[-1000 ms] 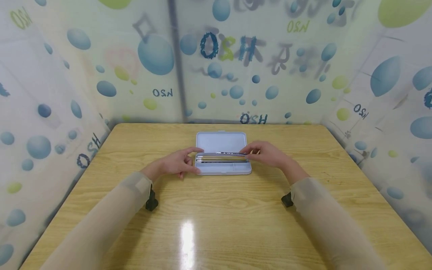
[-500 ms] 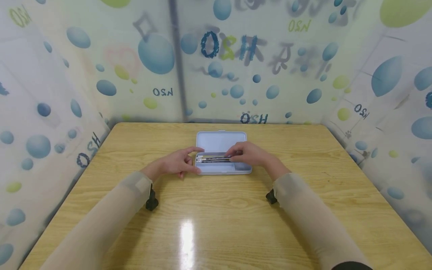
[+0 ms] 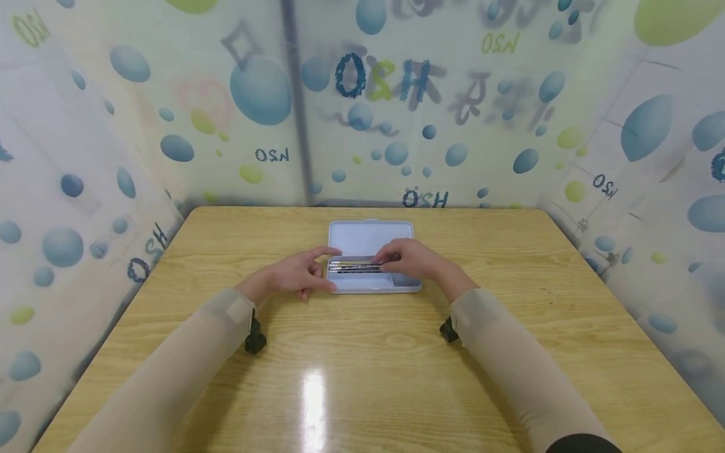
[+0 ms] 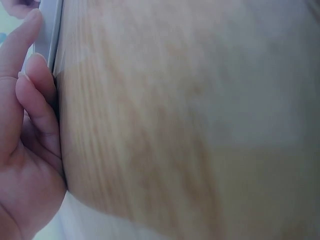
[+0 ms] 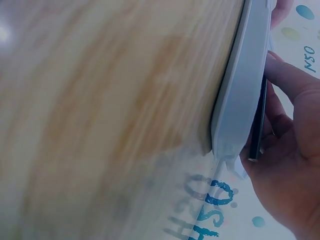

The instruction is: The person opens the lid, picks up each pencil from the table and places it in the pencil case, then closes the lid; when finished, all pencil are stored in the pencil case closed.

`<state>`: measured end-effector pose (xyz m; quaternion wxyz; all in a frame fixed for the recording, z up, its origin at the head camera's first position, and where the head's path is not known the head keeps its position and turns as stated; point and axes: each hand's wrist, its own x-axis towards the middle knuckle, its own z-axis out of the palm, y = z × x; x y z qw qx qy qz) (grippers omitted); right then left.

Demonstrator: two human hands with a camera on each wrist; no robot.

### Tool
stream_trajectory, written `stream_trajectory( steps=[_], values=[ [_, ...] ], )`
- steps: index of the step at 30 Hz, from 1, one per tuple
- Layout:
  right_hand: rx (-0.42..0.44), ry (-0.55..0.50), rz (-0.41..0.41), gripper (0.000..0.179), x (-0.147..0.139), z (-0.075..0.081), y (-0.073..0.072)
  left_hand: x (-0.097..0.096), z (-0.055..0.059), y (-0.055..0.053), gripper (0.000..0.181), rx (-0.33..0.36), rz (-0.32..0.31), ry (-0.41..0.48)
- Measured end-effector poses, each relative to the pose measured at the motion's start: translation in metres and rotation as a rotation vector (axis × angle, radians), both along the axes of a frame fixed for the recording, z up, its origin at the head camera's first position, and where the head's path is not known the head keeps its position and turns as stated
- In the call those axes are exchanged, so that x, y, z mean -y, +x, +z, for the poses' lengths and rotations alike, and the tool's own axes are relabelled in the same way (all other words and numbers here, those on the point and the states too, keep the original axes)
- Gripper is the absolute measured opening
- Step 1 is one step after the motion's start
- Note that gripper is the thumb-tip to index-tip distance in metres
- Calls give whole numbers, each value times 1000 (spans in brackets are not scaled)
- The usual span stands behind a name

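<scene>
A pale blue pencil case [image 3: 359, 285] lies on the table with its lid [image 3: 370, 236] folded back. Several pencils [image 3: 352, 267] rest side by side in its rear compartment. My left hand [image 3: 294, 272] grips the case's left end, thumb at the front corner and index finger at the back one. Over the compartment, my right hand [image 3: 416, 258] pinches a dark pencil [image 5: 258, 125]; in the right wrist view its end sticks out beneath the palm, beside the case wall [image 5: 242, 85]. The right hand hides the right ends of the pencils.
The wooden table [image 3: 362, 352] runs up to a printed fabric wall [image 3: 362, 145] at the back, with more fabric at both sides. A small black device [image 3: 255, 338] sits under the left wrist, another black device [image 3: 449, 329] under the right.
My right hand has moved left from the case's right end to over the middle of the pencils, bringing the dark pencil down among them. The left hand stays put.
</scene>
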<state>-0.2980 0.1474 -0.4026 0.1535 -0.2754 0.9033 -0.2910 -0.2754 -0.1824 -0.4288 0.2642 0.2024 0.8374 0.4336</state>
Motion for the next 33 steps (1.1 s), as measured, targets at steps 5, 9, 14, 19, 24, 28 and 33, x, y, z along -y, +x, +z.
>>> stream_trajectory(
  steps=[5,9,14,19,24,28,33],
  values=[
    [11,7,-2,19,0,-2,-1,0,0,0,89,5,4,2],
    [15,6,-12,19,-2,-3,-2,1,-1,1,90,6,4,4],
    [10,-4,-15,19,-4,-4,-2,1,1,1,90,9,2,8],
    [17,-9,-18,17,-4,-4,-2,0,2,1,90,6,-3,12],
    [19,-1,-28,17,-4,-3,-3,-1,2,1,90,8,-1,8],
    [10,11,-33,17,-6,-3,-2,0,1,0,89,15,2,5],
    [5,8,-29,18,-11,-2,0,0,2,1,89,16,10,2]
  ],
)
